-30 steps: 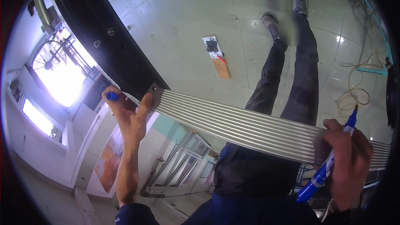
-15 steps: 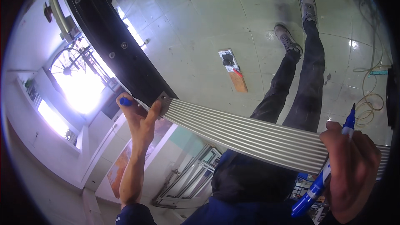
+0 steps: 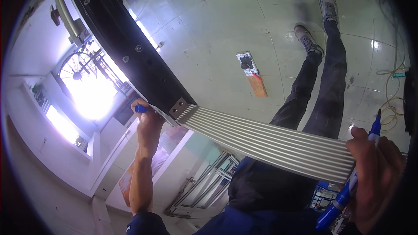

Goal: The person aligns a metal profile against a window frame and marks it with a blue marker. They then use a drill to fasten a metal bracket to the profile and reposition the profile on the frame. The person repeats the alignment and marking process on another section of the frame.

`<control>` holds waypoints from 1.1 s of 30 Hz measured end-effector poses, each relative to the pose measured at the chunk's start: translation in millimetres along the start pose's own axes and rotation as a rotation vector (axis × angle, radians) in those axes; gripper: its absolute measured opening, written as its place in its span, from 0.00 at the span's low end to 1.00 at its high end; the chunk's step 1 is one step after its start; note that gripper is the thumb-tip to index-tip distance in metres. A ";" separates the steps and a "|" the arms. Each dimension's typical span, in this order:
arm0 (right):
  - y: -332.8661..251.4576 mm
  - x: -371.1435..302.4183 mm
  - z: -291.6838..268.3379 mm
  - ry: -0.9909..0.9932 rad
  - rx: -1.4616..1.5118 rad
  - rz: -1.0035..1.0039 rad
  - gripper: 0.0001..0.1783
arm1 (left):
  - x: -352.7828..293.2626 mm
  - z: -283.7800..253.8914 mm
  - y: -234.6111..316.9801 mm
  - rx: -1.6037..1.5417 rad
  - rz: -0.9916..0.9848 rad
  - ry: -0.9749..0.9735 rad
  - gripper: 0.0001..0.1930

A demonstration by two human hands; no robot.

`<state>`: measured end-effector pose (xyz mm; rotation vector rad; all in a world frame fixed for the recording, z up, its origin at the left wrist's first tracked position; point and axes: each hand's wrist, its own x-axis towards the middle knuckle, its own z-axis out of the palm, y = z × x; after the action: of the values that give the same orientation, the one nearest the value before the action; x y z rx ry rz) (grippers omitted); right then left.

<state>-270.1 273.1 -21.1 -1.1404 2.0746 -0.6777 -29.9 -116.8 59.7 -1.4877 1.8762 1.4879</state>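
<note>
A ribbed silver metal strip spans from the end of a black beam toward my right side. Its left end, with a plate bearing two holes, sits against the beam's lower end. My left hand is closed around a blue marker cap beside that end; its thumb is mostly hidden behind the beam and a pale edge. My right hand grips an uncapped blue marker, dark tip pointing up, and lies at the strip's right end. Whether its fingers also pinch the strip is hidden.
On the tiled floor lies a small board with a black fitting and a red piece. Beyond the strip are my legs and shoes. A coiled thin hose lies at right. Metal frames stand below the strip.
My left thumb has come off the strip's end, and that hand has dropped beside the beam. The strip's end plate now shows both holes. The whole view has shifted slightly.
</note>
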 end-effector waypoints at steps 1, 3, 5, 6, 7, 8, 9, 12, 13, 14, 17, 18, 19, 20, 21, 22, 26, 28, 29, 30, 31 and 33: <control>13.0 5.0 5.3 0.096 -0.033 -0.143 0.04 | -4.8 -2.0 -2.1 0.024 0.013 0.018 0.18; 17.3 6.3 6.6 0.165 -0.038 -0.232 0.07 | -3.5 1.6 2.5 0.088 0.044 -0.039 0.24; 10.7 4.1 1.3 0.127 -0.023 -0.173 0.08 | 5.8 5.9 7.6 0.178 0.102 -0.156 0.29; 11.0 4.4 1.2 0.123 -0.026 -0.175 0.08 | 8.0 1.8 9.7 0.096 0.006 -0.170 0.36; 13.9 6.1 2.5 0.138 -0.065 -0.224 0.08 | 8.7 0.9 9.7 0.118 0.013 -0.169 0.36; 17.1 4.7 5.1 0.147 -0.086 -0.255 0.08 | 9.5 0.6 9.4 0.140 0.019 -0.170 0.36; 19.9 4.2 7.8 0.155 -0.110 -0.290 0.09 | 9.0 -0.2 7.6 0.160 0.025 -0.168 0.37; 27.3 -1.1 14.6 0.126 -0.116 -0.309 0.09 | 8.1 -3.1 1.4 0.213 0.070 -0.163 0.36; 26.6 -0.1 10.1 0.095 -0.111 -0.298 0.09 | 7.8 -1.5 1.5 0.218 0.072 -0.152 0.36; 26.4 0.1 9.9 0.093 -0.111 -0.291 0.09 | 7.6 0.8 2.3 0.222 0.074 -0.142 0.36; 23.0 -0.5 9.9 0.117 -0.126 -0.279 0.09 | 7.8 1.8 3.0 0.240 0.089 -0.141 0.35; 21.6 -0.4 10.2 0.117 -0.134 -0.274 0.09 | 8.1 1.4 3.1 0.249 0.094 -0.145 0.35; 20.2 0.4 8.1 0.086 -0.145 -0.265 0.09 | 8.3 2.5 3.4 0.237 0.092 -0.142 0.35; 19.8 0.8 8.2 0.089 -0.127 -0.251 0.09 | 8.7 4.6 3.9 0.225 0.090 -0.139 0.35; 19.7 0.8 8.0 0.093 -0.110 -0.236 0.10 | 9.0 6.3 4.6 0.211 0.089 -0.137 0.35; 19.8 1.2 10.0 0.132 -0.065 -0.216 0.10 | 9.8 6.9 5.4 0.208 0.085 -0.144 0.35; 0.7 1.2 -4.6 -0.046 0.108 -0.014 0.10 | 6.6 9.0 6.6 0.200 0.071 -0.137 0.35; -0.9 0.4 -6.8 -0.096 0.127 0.020 0.12 | 5.0 8.4 6.8 0.214 0.075 -0.129 0.35; 0.0 0.7 -6.5 -0.102 0.125 0.014 0.12 | 3.3 6.6 5.5 0.228 0.080 -0.121 0.35; -1.4 -0.1 -8.1 -0.113 0.123 0.029 0.12 | 5.3 5.9 4.7 0.241 0.086 -0.127 0.35; -3.0 -0.4 -9.8 -0.124 0.122 0.041 0.12 | 6.8 5.8 4.5 0.237 0.085 -0.131 0.35; 1.3 2.6 -8.9 -0.082 0.037 -0.057 0.08 | 8.7 6.8 5.5 0.235 0.084 -0.135 0.35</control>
<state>-278.6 272.6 -17.1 -1.1910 1.9594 -0.6826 -40.3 -115.9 53.2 -1.1875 1.9743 1.3130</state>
